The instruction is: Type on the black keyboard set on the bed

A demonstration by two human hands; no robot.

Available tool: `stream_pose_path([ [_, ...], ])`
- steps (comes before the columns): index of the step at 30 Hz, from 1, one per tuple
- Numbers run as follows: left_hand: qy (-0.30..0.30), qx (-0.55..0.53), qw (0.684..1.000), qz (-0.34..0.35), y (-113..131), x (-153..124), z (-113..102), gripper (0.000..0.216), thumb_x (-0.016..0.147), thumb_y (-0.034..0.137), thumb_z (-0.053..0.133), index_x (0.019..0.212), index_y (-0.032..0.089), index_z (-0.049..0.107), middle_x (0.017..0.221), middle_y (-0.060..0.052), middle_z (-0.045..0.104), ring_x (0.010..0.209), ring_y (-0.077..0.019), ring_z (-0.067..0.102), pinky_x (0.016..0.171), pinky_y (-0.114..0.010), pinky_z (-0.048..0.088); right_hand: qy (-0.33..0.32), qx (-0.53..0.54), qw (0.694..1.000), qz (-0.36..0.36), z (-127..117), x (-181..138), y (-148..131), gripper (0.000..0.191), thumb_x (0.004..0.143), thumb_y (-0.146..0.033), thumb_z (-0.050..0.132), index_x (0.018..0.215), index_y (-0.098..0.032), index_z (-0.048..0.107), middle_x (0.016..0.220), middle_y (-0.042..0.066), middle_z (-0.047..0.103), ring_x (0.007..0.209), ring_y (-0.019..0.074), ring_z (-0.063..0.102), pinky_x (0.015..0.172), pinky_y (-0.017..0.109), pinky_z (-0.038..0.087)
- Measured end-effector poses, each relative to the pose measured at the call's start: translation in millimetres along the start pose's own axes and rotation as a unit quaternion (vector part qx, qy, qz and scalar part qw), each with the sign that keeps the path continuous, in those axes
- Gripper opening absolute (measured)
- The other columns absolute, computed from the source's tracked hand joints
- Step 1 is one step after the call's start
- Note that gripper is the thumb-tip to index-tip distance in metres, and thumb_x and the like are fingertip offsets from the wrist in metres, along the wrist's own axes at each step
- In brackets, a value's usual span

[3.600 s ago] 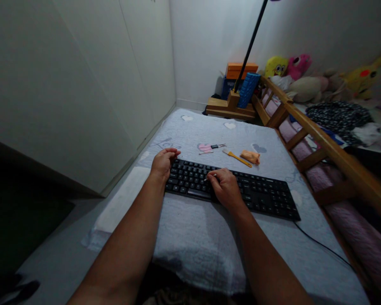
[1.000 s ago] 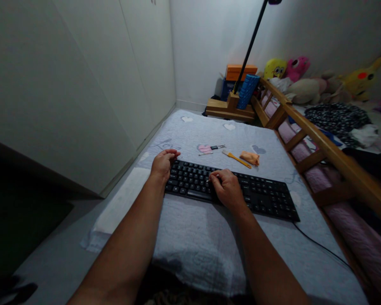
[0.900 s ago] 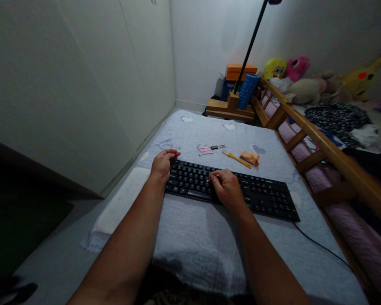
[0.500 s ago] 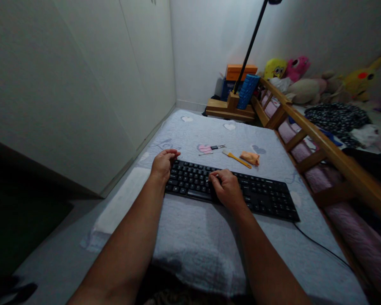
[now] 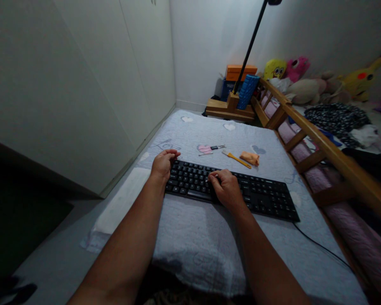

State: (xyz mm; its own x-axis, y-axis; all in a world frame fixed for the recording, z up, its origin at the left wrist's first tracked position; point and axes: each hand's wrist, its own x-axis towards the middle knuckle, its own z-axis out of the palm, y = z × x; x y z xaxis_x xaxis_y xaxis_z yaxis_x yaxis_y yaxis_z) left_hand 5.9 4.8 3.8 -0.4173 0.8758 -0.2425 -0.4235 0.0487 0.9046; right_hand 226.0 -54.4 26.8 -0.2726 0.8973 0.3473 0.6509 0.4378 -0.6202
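Observation:
A black keyboard (image 5: 263, 196) lies slantwise on a pale blue quilted cover. My left hand (image 5: 163, 165) is at its far left corner, fingers curled together against the edge. Over the middle keys, my right hand (image 5: 226, 186) is closed in a pinch; a small pale spot shows at the fingertips, too small to name. Beyond the keyboard lie tweezers (image 5: 217, 148) with a dark grip, a thin cotton swab (image 5: 205, 154), a yellow-handled brush (image 5: 239, 160) and a crumpled orange cloth (image 5: 249, 158).
A folded white cloth (image 5: 123, 199) lies left of my left forearm. The keyboard's cable (image 5: 324, 245) runs off to the right. A wooden bed rail (image 5: 330, 152) borders the right side, with plush toys behind it. White cabinet doors (image 5: 98, 84) stand at left, a wooden lamp base (image 5: 230, 109) at the far end.

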Motion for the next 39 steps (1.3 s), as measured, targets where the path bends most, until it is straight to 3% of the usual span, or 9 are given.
stream_pose_path([
  [39, -0.002, 0.005, 1.000, 0.007, -1.3, 1.3, -0.3, 0.015, 0.059, 0.009, 0.055, 0.071, 0.016, 0.060, 0.070, -0.004, 0.066, 0.069, -0.0133, 0.060, 0.074, -0.027, 0.044, 0.000, -0.004, 1.000, 0.002, 1.4, 0.1, 0.2, 0.016, 0.085, -0.020, 0.051, 0.081, -0.020, 0.067, 0.082, 0.005, 0.068, 0.084, 0.0199, 0.058, 0.078, 0.032, 0.043],
])
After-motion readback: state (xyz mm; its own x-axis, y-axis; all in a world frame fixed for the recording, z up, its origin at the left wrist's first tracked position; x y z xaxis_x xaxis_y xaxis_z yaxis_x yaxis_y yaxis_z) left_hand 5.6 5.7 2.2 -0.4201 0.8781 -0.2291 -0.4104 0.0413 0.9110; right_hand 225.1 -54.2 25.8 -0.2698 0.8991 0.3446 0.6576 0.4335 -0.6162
